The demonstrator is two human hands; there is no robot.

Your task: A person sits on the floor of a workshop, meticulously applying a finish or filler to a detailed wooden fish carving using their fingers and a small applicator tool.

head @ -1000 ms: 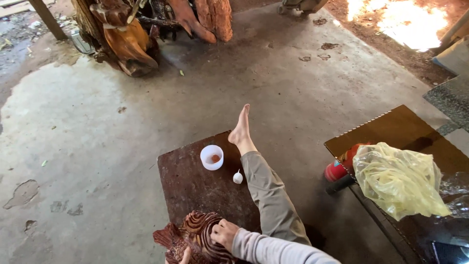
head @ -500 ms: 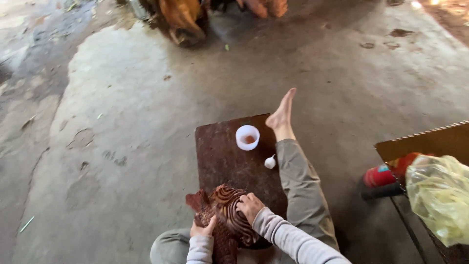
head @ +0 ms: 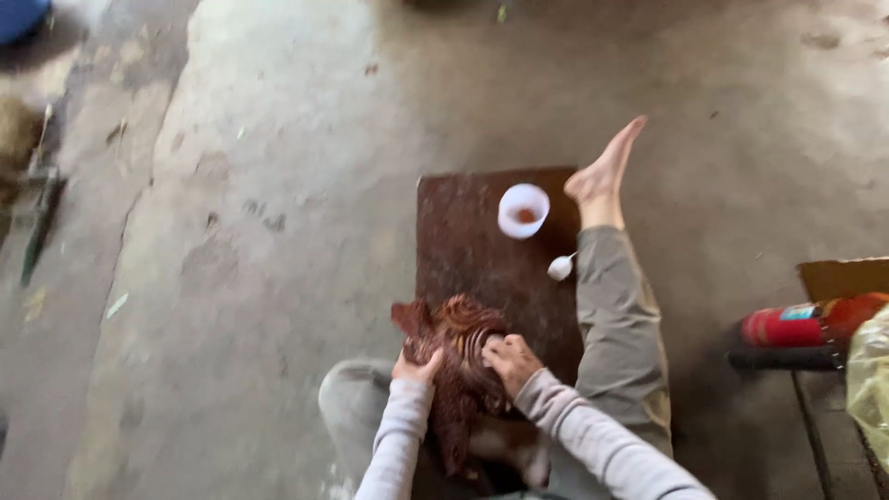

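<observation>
I see left hand (head: 414,368), right hand (head: 509,359) both clasping carved wood piece (head: 456,361); looks heavy, stiff, ridged; hold by edges.

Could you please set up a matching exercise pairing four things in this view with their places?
Things:
1. white cup
2. carved wooden piece
3. red cylinder
4. bare foot

Places:
A. far right, lying on its side
B. under both hands, on the near end of the dark board
C. on the board's far end
D. at the board's far right corner, beside the cup

Pairs: 1-C, 2-B, 3-A, 4-D
</observation>
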